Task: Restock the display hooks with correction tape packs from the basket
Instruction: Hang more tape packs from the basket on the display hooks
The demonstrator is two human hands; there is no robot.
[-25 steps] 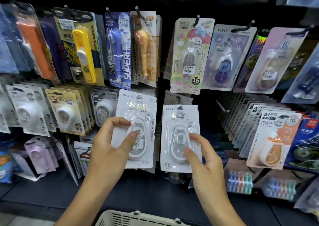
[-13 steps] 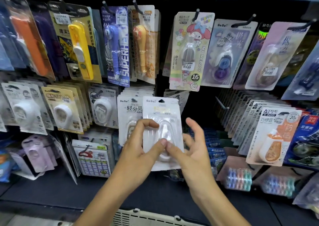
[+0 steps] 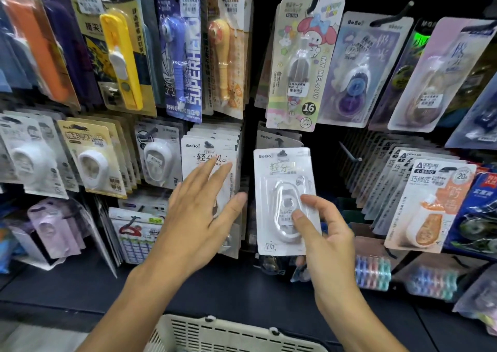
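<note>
A stationery shop: priced blister packs [image 3: 298, 63] crowd display hooks [image 3: 313, 0].

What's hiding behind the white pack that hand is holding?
Behind the white pack in the right hand, another BoBo card peeks out above on the same hook. Its lower part is covered, so how many hang there is unclear.

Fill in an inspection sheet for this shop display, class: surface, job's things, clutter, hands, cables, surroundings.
Surface: dark shelf below the hooks.
Job's things: white BoBo correction tape pack hanging at its hook; fuller BoBo row to its left; cream basket at the bottom edge.
Clutter: loose clear packs on the shelf.
Hands: left hand open, fingers spread over the fuller row; right hand pinches the white pack.
Cables: nothing seen.
Surroundings: My Melody pack, yellow tape pack, empty hook.
</note>
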